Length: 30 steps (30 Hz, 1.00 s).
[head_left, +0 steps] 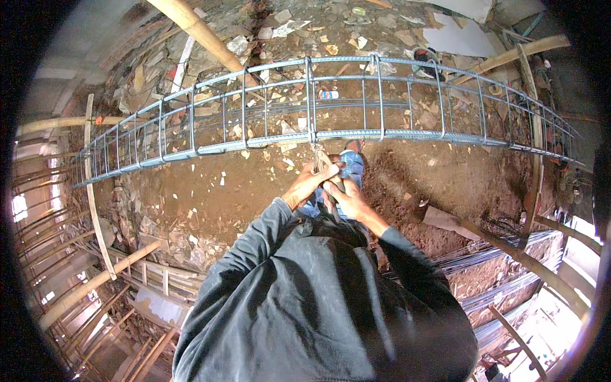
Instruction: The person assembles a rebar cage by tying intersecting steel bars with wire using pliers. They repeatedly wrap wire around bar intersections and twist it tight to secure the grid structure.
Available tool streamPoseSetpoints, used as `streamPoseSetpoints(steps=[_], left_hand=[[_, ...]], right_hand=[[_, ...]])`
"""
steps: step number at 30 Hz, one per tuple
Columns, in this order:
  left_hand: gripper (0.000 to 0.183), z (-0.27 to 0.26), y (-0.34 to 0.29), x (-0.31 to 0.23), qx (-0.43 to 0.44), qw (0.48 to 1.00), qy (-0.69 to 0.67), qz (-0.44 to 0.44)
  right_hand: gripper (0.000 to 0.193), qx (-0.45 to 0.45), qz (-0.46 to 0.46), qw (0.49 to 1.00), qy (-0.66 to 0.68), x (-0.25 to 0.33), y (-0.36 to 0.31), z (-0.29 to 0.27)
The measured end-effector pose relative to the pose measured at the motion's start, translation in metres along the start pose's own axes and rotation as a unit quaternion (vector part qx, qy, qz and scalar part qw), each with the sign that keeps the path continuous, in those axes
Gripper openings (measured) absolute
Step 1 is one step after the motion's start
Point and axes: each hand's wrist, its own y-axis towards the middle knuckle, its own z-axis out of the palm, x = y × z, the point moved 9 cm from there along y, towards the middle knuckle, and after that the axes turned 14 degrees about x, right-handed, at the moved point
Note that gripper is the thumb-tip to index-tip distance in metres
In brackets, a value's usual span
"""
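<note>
A long cage of steel rebar [280,139], longitudinal bars with rectangular stirrups, spans the view in front of me. My left hand [310,184] is closed just below its near bar, with a small bunch of thin wires [316,153] rising from the fingers toward a stirrup. Whether the wires touch the cage I cannot tell. Close against it on the right, my right hand [349,198] is closed too, its fingers around something dark and small that I cannot make out. Both hands are in front of my body, above my blue trouser leg [351,167].
Bamboo poles [197,28] and upright wooden posts [95,191] stand around the cage. Rubble and scraps litter the dirt floor [210,191]. Bundles of long steel bars [509,283] lie at the lower right. A small can [329,95] lies beyond the cage's near bar.
</note>
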Motion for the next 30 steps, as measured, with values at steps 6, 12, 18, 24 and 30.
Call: streamPoseSetpoints(steps=[6,12,18,24,30], left_hand=[[0.081,0.053,0.003,-0.023,0.156,0.984,-0.079,0.024],[0.08,0.042,0.009,-0.03,0.116,0.989,-0.023,0.084],[0.079,0.04,0.007,-0.023,0.109,0.984,-0.104,0.094],[0.074,0.042,0.002,-0.03,0.119,0.979,-0.122,0.115],[0.067,0.067,0.022,-0.035,0.209,0.931,-0.269,0.133]], right_hand=[[0.029,0.089,0.167,0.933,0.307,-0.001,-0.022,0.01],[0.034,0.045,0.14,0.974,-0.174,0.016,-0.015,-0.03],[0.034,0.068,0.107,0.985,-0.114,0.054,-0.023,-0.02],[0.047,0.101,0.166,0.981,0.018,0.073,-0.021,-0.016],[0.041,0.087,0.1,0.985,0.107,0.066,-0.016,-0.024]])
